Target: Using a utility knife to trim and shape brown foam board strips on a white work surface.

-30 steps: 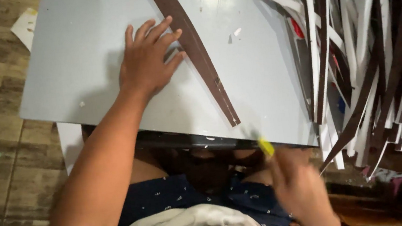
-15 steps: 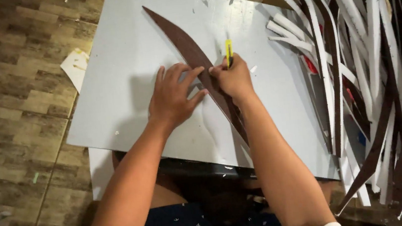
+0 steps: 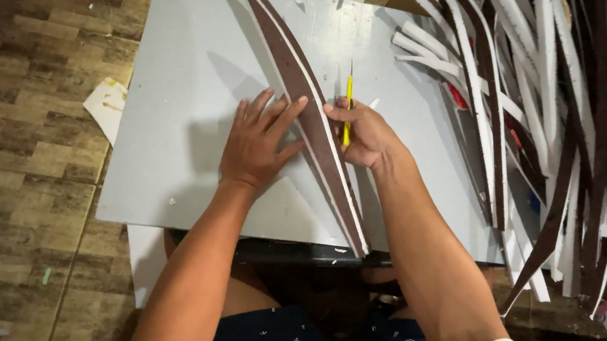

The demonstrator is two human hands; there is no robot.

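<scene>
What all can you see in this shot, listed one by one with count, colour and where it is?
Flat grey work board: one, grey, centre, resting over the person's lap.
Long curved brown strip with white edge: one, brown and white, lying lengthwise on the board.
Yellow-handled thin cutting tool: one, yellow, beside the strip's right edge.
Heap of brown and white curved strips: many, brown and white, right side.
White paper scraps: a few, white, on the floor at left.
Brown wood-pattern floor: brown, left.
Left hand: flat on board, fingers touching the strip.
Right hand: gripping the tool.
</scene>
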